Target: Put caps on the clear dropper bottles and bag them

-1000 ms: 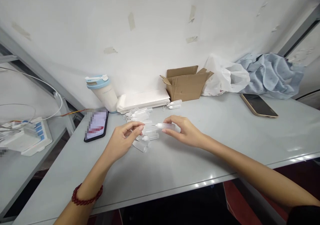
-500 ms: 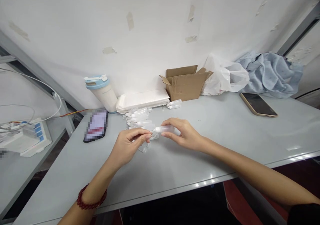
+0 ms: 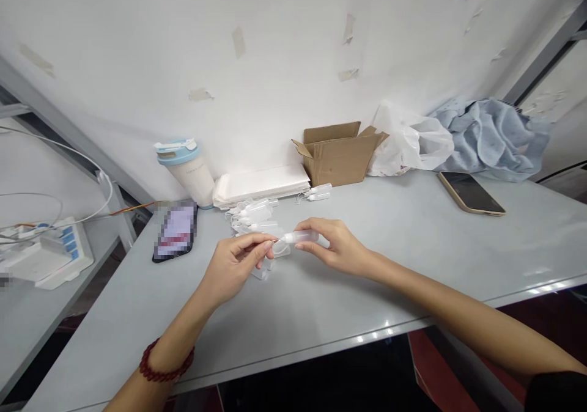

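Note:
Between the thumb and fingers of my right hand (image 3: 339, 246) lies a small translucent squeeze bottle (image 3: 303, 236), its white narrow tip pointing left. My left hand (image 3: 239, 266) is closed in a pinch just at that tip. Whatever the pinch holds is too small to make out; a thin line shows between the fingertips and the bottle. Behind and below the hands, several similar small bottles (image 3: 257, 210) with thin white loops lie in a loose pile, partly covered by my left hand. Two more small bottles (image 3: 320, 193) rest farther back, near the box.
A stack of white envelopes (image 3: 261, 184) and an open cardboard box (image 3: 342, 158) stand along the wall. Left are a tumbler (image 3: 192, 170) and a phone (image 3: 177, 231). Right are a plastic bag (image 3: 408, 140), another phone (image 3: 472, 193) and blue cloth (image 3: 495, 134). A power strip (image 3: 68, 253) sits far left.
My left fingertips have drawn slightly left, away from the bottle tip, widening the small gap there. The right hand keeps its hold on the bottle; the view has shifted a little.

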{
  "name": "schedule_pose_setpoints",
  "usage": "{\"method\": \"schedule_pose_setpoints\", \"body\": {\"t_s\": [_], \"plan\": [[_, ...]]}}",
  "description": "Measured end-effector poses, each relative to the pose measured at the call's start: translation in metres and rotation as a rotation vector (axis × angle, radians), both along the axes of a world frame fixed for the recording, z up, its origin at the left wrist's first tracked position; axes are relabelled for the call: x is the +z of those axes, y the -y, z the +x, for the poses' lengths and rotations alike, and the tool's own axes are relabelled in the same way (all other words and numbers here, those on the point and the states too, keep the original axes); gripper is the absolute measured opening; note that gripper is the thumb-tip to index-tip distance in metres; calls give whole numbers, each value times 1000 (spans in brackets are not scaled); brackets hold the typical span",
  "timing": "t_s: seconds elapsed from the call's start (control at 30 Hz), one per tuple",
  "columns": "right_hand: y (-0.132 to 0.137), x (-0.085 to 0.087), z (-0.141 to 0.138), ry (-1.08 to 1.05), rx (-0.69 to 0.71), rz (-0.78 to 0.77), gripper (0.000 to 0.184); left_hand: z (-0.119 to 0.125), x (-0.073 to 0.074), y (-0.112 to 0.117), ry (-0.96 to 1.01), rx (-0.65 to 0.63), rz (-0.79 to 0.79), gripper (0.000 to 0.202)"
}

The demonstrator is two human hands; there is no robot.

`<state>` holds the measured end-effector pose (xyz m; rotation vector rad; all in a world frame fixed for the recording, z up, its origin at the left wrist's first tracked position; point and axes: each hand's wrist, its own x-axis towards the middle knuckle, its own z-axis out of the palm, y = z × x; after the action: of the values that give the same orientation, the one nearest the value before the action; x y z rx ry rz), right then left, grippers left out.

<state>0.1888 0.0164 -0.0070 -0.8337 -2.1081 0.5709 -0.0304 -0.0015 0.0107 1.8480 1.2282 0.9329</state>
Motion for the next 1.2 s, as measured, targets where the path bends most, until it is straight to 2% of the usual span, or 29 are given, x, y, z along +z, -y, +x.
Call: {"method": "schedule_pose_setpoints", "body": {"t_s": [0.3,0.8,1.2], "plan": [[0,1,0,4,9,35,20,0,-1,0,-7,-13,6,20],[-1,-16,-3,70,24,286,23,7,-2,6,-142,-48,86,19],[0,-18,-3,91,31,314,23,10,-4,4,-154,-61,71,21]]}}
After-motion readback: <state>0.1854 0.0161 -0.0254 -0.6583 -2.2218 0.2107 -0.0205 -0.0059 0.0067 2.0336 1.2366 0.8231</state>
